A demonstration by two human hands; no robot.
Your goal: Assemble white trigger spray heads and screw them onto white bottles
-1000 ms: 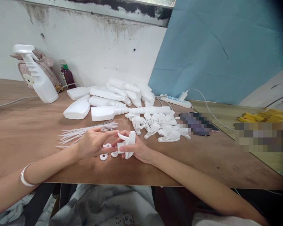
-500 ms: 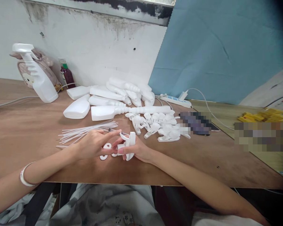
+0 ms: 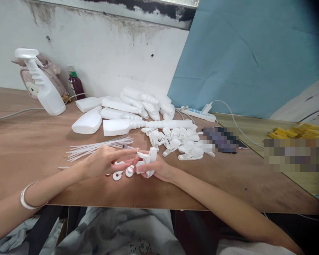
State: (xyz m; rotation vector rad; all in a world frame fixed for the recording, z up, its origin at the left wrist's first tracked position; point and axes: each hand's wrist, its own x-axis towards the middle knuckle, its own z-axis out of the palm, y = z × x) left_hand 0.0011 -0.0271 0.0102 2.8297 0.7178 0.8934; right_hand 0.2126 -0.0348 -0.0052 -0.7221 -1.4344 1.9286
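Note:
A white trigger spray head (image 3: 150, 161) is gripped in my right hand (image 3: 162, 169), its trigger pointing left. Beside it, my left hand (image 3: 106, 161) has its fingers stretched out and apart, the index fingertip close to the trigger. I see nothing held between the left fingers. Several white ring washers (image 3: 117, 176) lie on the table below and behind my left hand. Thin white plastic tubes (image 3: 87, 150) are spread just beyond it. A small clear and grey piece (image 3: 127, 146) shows above the left index finger, too small to name.
White empty-looking bottles (image 3: 117, 127) lie piled at the back, with more spray heads (image 3: 180, 140) right of centre. An assembled spray bottle (image 3: 49, 92) stands at left near a dark red bottle (image 3: 76, 85). A power strip (image 3: 196, 113) and a blurred phone (image 3: 222, 139) lie at right.
The spray head in my right hand has shifted slightly right and up. My left fingers have drawn apart from it, and the metal-looking bit at the trigger no longer shows.

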